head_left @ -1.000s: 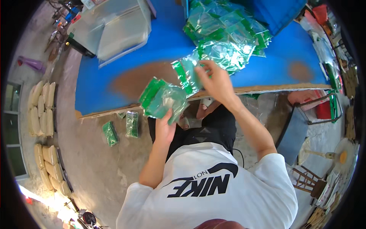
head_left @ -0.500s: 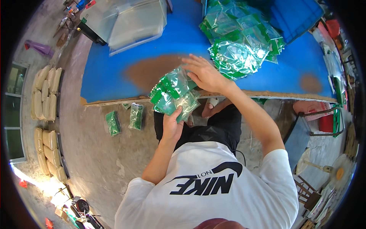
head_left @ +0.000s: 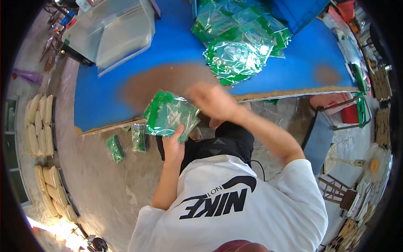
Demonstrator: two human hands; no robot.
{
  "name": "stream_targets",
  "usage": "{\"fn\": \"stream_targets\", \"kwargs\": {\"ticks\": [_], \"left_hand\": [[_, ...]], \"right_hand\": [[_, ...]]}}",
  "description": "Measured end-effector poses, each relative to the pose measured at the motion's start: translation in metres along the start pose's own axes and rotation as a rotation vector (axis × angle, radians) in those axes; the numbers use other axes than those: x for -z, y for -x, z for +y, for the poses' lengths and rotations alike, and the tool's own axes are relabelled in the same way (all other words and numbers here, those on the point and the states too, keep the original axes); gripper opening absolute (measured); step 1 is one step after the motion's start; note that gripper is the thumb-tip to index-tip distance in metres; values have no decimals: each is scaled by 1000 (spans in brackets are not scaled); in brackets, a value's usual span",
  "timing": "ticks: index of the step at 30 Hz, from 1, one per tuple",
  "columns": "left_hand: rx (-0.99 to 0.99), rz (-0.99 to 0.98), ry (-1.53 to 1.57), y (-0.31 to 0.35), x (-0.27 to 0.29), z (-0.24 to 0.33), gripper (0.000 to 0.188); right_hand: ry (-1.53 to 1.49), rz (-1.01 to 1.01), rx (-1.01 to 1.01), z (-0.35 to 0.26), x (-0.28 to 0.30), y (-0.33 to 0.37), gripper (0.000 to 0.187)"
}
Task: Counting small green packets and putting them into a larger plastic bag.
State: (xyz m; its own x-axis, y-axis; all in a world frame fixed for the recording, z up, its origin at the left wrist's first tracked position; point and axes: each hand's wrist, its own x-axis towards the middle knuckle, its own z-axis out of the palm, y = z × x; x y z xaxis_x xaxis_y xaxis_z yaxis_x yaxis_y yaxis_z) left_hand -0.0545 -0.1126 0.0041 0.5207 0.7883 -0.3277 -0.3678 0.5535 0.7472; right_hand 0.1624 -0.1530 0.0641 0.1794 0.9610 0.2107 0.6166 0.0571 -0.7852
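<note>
A stack of clear plastic bags with green edges [head_left: 170, 116] rests in my left hand [head_left: 174, 147], at the near edge of the blue table [head_left: 172, 46]. My left thumb lies on top of the stack and the fingers are hidden beneath it. Just right of the stack is my right hand [head_left: 214, 101], smeared by motion, so its fingers cannot be made out. Beyond it on the table lies a large heap of similar green-and-clear bags [head_left: 239, 46].
Clear plastic sheets [head_left: 126, 38] lie at the table's far left; a blue crate [head_left: 298, 12] stands far right. Green bundles [head_left: 115, 148] lie on the floor below the table's near edge. Stuffed sacks [head_left: 40, 126] are piled at left; a fan [head_left: 372, 164] stands at right.
The whole view has shifted. The bags in my left hand now form a neater stack. My right hand has come off the stack's upper edge and moved toward me.
</note>
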Motion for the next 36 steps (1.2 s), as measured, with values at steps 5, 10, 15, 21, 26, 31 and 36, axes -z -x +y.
{"fn": "stream_targets", "kwargs": {"ticks": [5,10,15,21,26,31,36], "left_hand": [[245,-111,163,-5,21,-6,54],[401,-190,333,-10,7,-19,53],[320,-138,244,-16,13,-22,53],[337,-166,141,-6,24,-12,60],[320,-124,172,-10,19,-17,56],[223,-154,147,-17,26,7,51],[220,-122,142,-12,23,3,54]], "right_hand": [[883,331,-31,85,86,7,47],[510,-75,199,28,19,43,38],[438,102,226,56,62,24,37],[626,78,67,117,137,35,49],[716,388,-141,73,43,11,63],[795,330,-88,32,22,10,55],[520,9,325,19,-15,44,33]]}}
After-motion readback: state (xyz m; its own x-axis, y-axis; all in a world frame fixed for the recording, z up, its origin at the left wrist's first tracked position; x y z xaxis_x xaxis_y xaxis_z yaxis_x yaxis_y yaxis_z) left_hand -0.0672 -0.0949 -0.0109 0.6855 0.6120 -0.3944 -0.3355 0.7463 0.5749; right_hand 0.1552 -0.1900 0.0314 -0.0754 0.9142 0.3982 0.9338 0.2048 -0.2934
